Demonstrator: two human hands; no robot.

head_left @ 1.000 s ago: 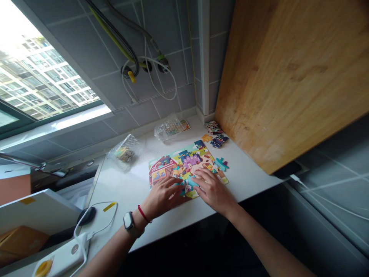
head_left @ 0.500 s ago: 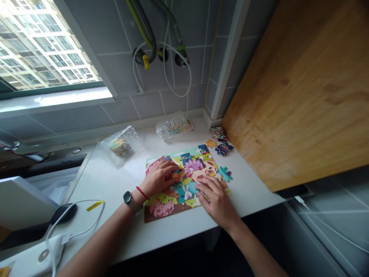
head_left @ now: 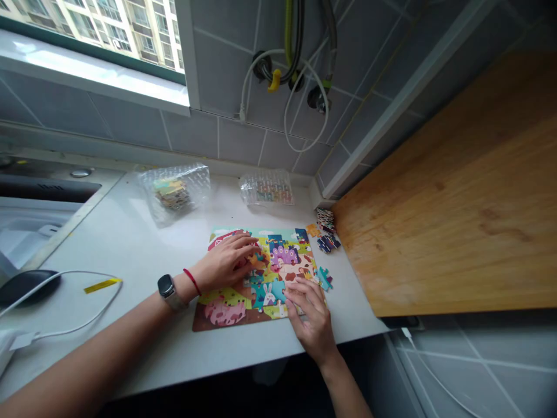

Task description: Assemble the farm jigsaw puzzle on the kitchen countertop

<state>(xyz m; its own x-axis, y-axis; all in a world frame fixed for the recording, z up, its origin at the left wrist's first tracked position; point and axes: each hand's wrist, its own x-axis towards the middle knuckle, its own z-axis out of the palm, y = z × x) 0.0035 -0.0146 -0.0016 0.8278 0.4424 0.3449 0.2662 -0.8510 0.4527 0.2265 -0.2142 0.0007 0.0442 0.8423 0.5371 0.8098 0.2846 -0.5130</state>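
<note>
A colourful farm-animal jigsaw puzzle (head_left: 226, 312) lies on the white counter, with loose-looking pieces on its picture. My left hand (head_left: 228, 260), with a watch and a red cord at the wrist, rests over its left half. Its fingers are stretched out and apart, the tips beside an orange puzzle piece (head_left: 257, 260). My right hand (head_left: 310, 316) lies at the lower right of the puzzle, fingers spread and fingertips touching near the teal rabbit pieces (head_left: 268, 295). Both palms hide parts of the picture. Just right of the board sits a teal puzzle piece (head_left: 324, 278).
A stack of puzzle pieces (head_left: 325, 220), dark pieces (head_left: 328, 242) and an orange piece (head_left: 313, 230) lie beside the wooden panel (head_left: 444, 232). Two clear bags (head_left: 195, 191) (head_left: 266, 187) are at the back. A white cable (head_left: 93, 316) runs at left, near the sink (head_left: 43, 215).
The camera view has turned, so the counter and puzzle appear shifted left. Both hands stay over the puzzle with only slight finger movement; the pieces look to be in the same places.
</note>
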